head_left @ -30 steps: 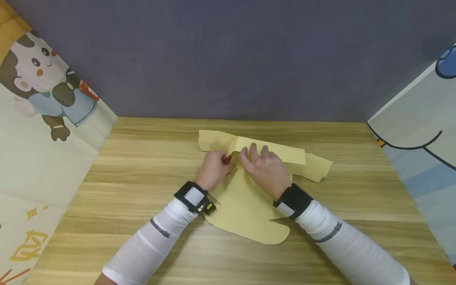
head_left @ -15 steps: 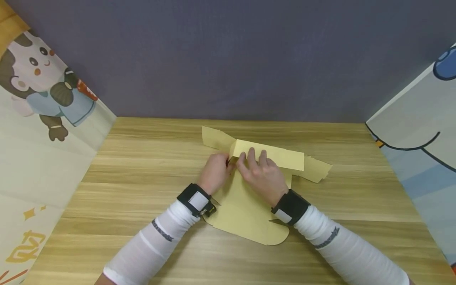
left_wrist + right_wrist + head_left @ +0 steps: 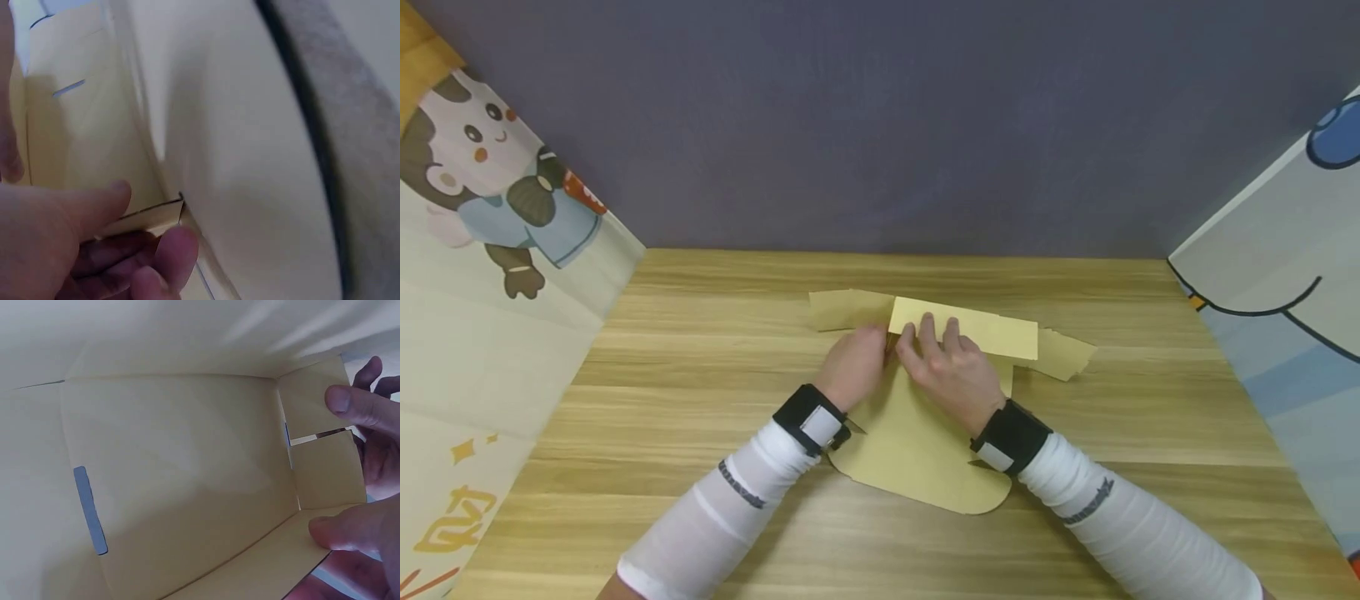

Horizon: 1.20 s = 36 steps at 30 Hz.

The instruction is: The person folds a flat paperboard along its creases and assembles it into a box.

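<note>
Where the dark backdrop point(image 3: 880, 125) meets the wooden table point(image 3: 692, 325), the surface spreads toward the person between two light, printed side walls point(image 3: 497, 367). On the table, near its middle, lies a yellowish cardboard blank point(image 3: 917, 450), its round-cornered end nearest the person, its far end folded up, with a wing standing out on either side. White sleeves point(image 3: 707, 517) cover both forearms. The right hand point(image 3: 955, 367) grips the raised strip point(image 3: 992, 327), thumb inside and fingers laid over the outer face. The left hand point(image 3: 853, 362), just beside it, pinches one of two small end flaps point(image 3: 306, 400), thumb on the inner face and fingers behind. Black bands point(image 3: 808, 421) circle both wrists. Within the folded portion, seen from the right wrist, the end flaps stand next to each other, parted by a narrow gap; a slender slot point(image 3: 90, 509) pierces the board well apart from them.
</note>
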Each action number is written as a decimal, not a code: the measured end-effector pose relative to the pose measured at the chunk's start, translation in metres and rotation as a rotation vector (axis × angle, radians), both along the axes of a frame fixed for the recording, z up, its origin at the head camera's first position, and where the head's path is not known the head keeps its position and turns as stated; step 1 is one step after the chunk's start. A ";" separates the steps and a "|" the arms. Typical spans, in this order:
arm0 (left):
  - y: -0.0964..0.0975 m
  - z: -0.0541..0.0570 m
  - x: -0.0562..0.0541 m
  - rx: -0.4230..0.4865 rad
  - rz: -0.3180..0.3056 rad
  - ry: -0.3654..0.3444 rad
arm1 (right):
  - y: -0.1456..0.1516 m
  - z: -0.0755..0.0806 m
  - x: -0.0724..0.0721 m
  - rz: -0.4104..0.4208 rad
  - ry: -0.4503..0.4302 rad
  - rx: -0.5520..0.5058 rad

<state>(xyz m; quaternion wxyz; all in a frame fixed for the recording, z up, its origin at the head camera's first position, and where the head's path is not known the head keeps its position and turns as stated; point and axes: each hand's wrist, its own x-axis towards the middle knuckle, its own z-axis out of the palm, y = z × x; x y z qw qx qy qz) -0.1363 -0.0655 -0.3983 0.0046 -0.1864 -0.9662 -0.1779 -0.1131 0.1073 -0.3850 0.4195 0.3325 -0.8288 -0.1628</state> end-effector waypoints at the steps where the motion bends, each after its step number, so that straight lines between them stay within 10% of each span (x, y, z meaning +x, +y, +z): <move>1: -0.002 0.001 0.000 0.023 0.004 -0.027 | 0.000 0.000 0.000 0.000 -0.006 0.003; 10: -0.036 0.014 -0.002 0.086 0.034 -0.161 | 0.001 0.004 0.002 -0.024 -0.048 0.024; 19: -0.099 0.034 -0.017 0.141 0.372 -0.164 | 0.001 0.005 0.002 -0.015 -0.075 0.012; 27: -0.101 0.019 -0.038 0.410 0.153 -0.165 | 0.002 0.005 0.001 -0.021 -0.077 0.009; 36: -0.085 0.015 -0.018 0.417 0.114 -0.012 | 0.001 0.005 -0.001 -0.034 -0.073 0.022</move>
